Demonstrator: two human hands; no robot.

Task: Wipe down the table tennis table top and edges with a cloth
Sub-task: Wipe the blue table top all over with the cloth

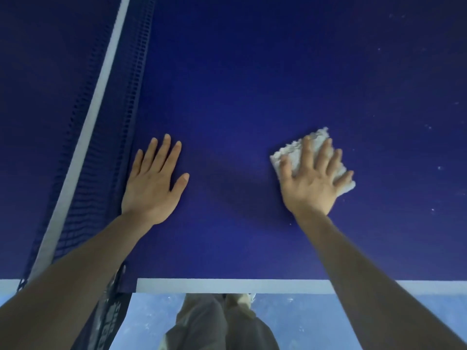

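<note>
Cloth: a small white terry cloth lies folded flat on the blue table top, right of centre and well in from the near edge.
Right hand: the right hand presses down on the cloth, fingers straight and spread, palm covering its near half; cloth shows past the fingertips and on both sides.
Left hand: the left hand rests flat on the bare surface, fingers extended and close together, just beside the net.
Net: the dark net with its white top band runs away from the near edge at far left.
Table edge: a white sideline marks the near edge.
Surface: pale specks dot the top to the right of the cloth.
Below: grey trousers and a pale floor show under the edge.
</note>
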